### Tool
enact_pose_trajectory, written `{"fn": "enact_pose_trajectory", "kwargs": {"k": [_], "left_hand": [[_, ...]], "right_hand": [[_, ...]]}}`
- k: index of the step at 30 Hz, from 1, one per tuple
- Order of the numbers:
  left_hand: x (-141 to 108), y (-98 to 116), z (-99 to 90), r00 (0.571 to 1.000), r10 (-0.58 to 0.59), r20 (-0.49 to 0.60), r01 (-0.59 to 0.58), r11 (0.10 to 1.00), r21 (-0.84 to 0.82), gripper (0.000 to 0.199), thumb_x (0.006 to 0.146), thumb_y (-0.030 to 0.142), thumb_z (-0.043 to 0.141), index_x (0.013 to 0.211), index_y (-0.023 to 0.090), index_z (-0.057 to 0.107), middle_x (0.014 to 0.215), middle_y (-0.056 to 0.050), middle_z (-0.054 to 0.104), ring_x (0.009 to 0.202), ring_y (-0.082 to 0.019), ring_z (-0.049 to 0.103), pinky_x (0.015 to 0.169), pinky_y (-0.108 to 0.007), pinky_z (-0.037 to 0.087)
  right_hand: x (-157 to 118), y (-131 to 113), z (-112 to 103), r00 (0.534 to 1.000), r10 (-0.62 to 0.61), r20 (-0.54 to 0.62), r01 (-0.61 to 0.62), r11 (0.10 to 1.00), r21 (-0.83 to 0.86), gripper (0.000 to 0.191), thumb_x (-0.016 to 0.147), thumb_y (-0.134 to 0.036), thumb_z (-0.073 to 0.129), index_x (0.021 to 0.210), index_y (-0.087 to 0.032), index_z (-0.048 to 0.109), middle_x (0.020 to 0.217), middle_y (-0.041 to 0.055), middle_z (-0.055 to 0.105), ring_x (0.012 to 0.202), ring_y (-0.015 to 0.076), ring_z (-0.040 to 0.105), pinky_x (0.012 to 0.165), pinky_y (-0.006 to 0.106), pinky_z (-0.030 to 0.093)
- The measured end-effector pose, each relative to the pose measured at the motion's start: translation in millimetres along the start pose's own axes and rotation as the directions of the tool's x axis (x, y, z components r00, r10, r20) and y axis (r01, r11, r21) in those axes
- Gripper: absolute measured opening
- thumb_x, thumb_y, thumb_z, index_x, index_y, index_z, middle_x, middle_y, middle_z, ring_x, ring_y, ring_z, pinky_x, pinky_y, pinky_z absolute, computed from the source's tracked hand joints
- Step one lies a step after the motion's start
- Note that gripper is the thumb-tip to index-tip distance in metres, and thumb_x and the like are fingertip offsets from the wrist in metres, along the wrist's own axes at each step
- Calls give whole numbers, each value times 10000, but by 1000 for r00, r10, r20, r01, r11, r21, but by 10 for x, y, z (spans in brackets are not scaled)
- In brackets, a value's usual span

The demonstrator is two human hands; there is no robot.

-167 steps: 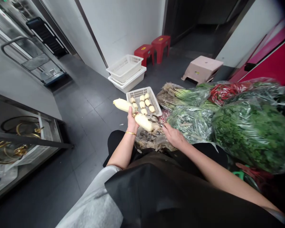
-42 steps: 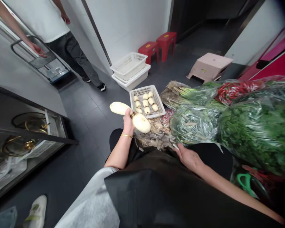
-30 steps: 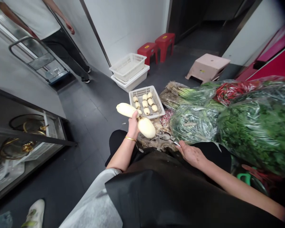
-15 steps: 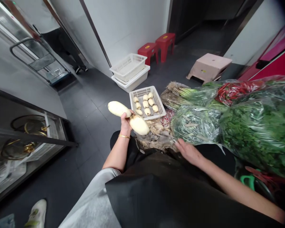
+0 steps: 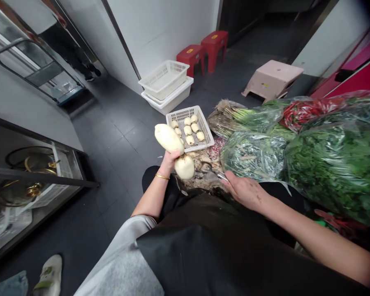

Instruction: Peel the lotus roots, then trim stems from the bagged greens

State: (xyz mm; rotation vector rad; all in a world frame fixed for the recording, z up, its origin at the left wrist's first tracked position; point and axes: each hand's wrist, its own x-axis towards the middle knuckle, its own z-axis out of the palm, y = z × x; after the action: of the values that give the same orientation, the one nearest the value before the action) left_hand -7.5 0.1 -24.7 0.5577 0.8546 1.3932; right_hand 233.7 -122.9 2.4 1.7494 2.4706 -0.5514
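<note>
My left hand [image 5: 172,159] is closed around the joint of a pale, peeled lotus root [image 5: 169,138], gripping it between its two thick segments. One segment points up and away to the left; the other hangs below my fingers. In my right hand [image 5: 245,191] is a peeler [image 5: 221,176] with a silver handle and a dark curved head, held just right of the root and apart from it. Under both hands lies a heap of brownish peelings [image 5: 200,181]. Just beyond, a white basket [image 5: 208,135] holds several short lotus root pieces, partly hidden by the root.
Bagged leafy greens [image 5: 336,164], spring onions [image 5: 246,119] and red chillies [image 5: 308,113] crowd my right. Stacked white baskets [image 5: 169,98], red stools [image 5: 214,49] and a pink stool [image 5: 273,78] stand ahead. At far left are a metal shelf [image 5: 77,172], a trolley [image 5: 69,96] and another person.
The lotus root has shifted right and turned, its lower segment now more end-on. My right hand has rotated, and the peeler, blurred before, shows clearly. The person by the trolley has changed posture.
</note>
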Motion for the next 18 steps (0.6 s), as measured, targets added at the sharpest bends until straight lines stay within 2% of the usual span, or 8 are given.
{"fn": "enact_pose_trajectory", "kwargs": {"k": [2,4,7,10,12,14,17,18], "left_hand": [[-16,22,1,995,12,96,-17,999,49,413,404,208,817,790,186,669,766,-36,668,830,-228,646,790,-329,492],[-30,90,-10,984,51,173,-61,997,54,399,404,332,818,739,184,659,750,-50,637,779,-225,624,731,-332,490],[-41,220,-26,975,112,195,-118,993,23,458,418,569,743,642,187,624,692,-70,562,678,-213,568,628,-349,475],[-56,256,19,969,125,213,-137,990,40,490,421,647,690,597,199,605,684,-82,542,635,-206,529,599,-365,462],[-66,222,67,974,96,206,-114,991,76,470,431,640,695,579,204,601,692,-90,551,656,-216,534,619,-375,467],[-68,183,93,982,59,177,-77,993,91,449,442,619,711,573,204,601,699,-95,557,684,-226,547,642,-379,476],[-39,158,93,990,69,123,-72,997,21,477,456,651,703,592,203,606,700,-92,555,690,-229,563,630,-379,487],[-22,156,101,993,85,81,-84,996,-17,503,477,687,678,606,206,608,706,-92,556,702,-234,574,626,-380,493]], "right_hand": [[104,-30,-69,998,10,-56,-9,1000,11,330,1003,-416,267,1075,-192,499,762,82,687,674,240,659,579,297,370],[154,11,-42,999,-16,-37,17,1000,12,305,999,-400,287,1066,-190,498,762,81,687,688,244,664,586,296,372],[115,135,83,999,-54,7,53,997,54,279,999,-369,278,980,-205,504,696,54,664,667,235,659,591,291,378],[134,78,98,996,-32,-83,41,993,109,294,1000,-366,262,1010,-201,505,725,62,669,673,229,658,601,292,387],[178,-22,98,990,-14,-141,32,992,125,303,994,-378,282,1073,-190,506,765,80,681,690,235,662,604,298,393],[168,-35,189,991,-8,-137,27,990,142,305,986,-393,304,1074,-191,516,761,82,679,690,238,662,596,301,401],[45,153,450,997,-25,-74,44,963,267,294,968,-441,331,937,-224,527,692,43,652,645,219,646,578,296,417],[16,218,512,996,-6,-90,36,942,334,310,965,-463,323,891,-232,517,662,25,636,613,203,632,569,290,422]]}}
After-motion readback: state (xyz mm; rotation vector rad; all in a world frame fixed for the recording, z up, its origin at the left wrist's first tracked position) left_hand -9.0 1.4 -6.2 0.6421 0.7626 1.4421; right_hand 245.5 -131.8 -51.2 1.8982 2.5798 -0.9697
